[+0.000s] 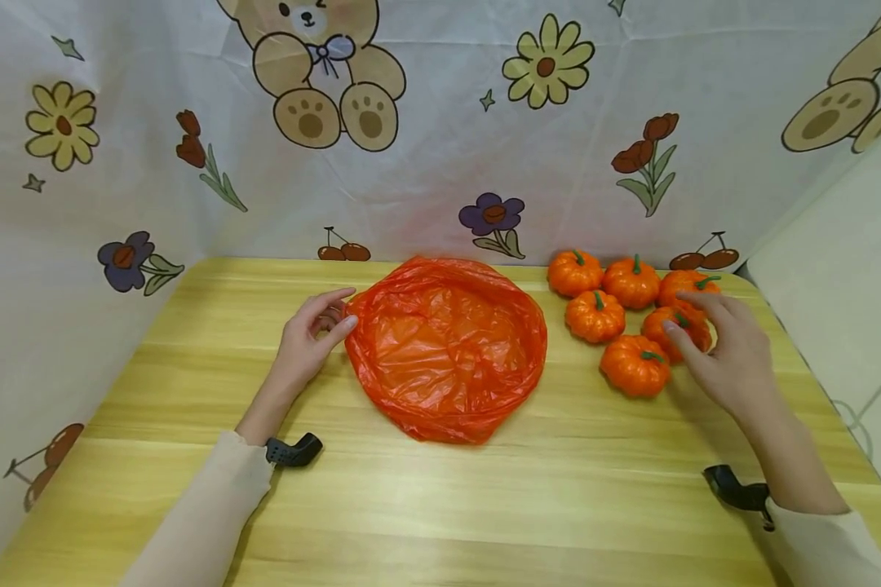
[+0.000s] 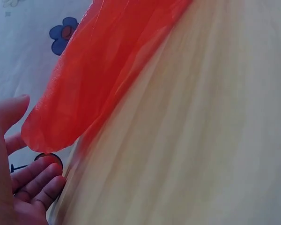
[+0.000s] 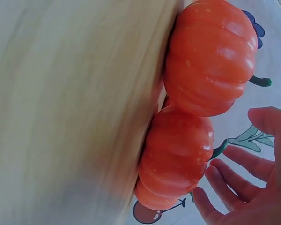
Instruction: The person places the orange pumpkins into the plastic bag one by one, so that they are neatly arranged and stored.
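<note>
A red plastic bag (image 1: 446,342) lies spread round on the tabletop (image 1: 440,505), with six orange pumpkins (image 1: 635,371) grouped between its two and three o'clock. The left hand (image 1: 304,338) is at the bag's nine-o'clock edge, thumb and forefinger parted. The right hand (image 1: 737,359), at three o'clock, is wide beside the pumpkins; contact cannot be determined for either.

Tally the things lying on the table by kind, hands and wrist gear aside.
Pumpkins: 6
Bag: 1
Total: 7
</note>
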`<state>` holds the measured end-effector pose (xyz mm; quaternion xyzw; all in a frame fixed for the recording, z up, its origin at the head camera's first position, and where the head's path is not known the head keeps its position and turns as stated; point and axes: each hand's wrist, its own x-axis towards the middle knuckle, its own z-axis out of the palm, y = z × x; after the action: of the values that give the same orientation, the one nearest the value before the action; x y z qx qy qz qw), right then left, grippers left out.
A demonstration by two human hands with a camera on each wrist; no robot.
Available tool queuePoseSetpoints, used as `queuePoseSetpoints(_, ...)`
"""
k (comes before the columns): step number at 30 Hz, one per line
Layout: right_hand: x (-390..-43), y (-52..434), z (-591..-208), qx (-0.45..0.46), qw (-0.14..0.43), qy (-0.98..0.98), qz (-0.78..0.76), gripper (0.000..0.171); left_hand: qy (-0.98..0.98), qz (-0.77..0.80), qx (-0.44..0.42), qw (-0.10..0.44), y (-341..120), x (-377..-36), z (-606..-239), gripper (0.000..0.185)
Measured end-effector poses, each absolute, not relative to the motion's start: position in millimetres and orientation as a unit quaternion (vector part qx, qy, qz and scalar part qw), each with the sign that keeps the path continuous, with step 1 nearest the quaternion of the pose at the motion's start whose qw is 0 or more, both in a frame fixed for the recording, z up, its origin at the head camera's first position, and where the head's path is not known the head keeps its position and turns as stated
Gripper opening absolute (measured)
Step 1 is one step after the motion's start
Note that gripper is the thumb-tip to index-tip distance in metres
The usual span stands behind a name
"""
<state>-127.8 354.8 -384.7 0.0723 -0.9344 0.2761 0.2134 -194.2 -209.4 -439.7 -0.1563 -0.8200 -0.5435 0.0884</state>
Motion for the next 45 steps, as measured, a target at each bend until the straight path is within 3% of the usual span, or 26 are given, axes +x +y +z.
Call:
queuePoseSetpoints(9, -123.5, 359.7, -389.7, 0.064, 0.182, -0.942, 0.275, 0.045, -0.872, -0.439, -0.202, 0.079, -208.7, -195.3, -440.3, 0.046)
queuePoseSetpoints(19, -124.3, 366.2, -393.1, 0.059, 0.181, -0.949, 0.253, 0.046, -0.871, -0.448, -0.185, 0.073, -207.6, -194.7, -440.9, 0.037)
queuePoseSetpoints(29, -123.2, 373.7, -394.0, 0.046, 0.158, -0.957, 0.240, 0.058, -0.868, -0.455, -0.185, 0.072, -207.7, -194.4, -441.5, 0.036)
queuePoseSetpoints(40, -122.6, 380.6, -389.3, 0.019, 0.066, -0.970, 0.232, 0.074, -0.870, -0.454, -0.177, 0.067, -208.4, -191.6, -440.6, 0.036)
queuePoseSetpoints(45, -120.9, 382.6, -389.5, 0.006, 0.058, -0.970, 0.236, 0.075, -0.869, -0.457, -0.177, 0.063, -207.5, -191.3, -439.7, 0.036)
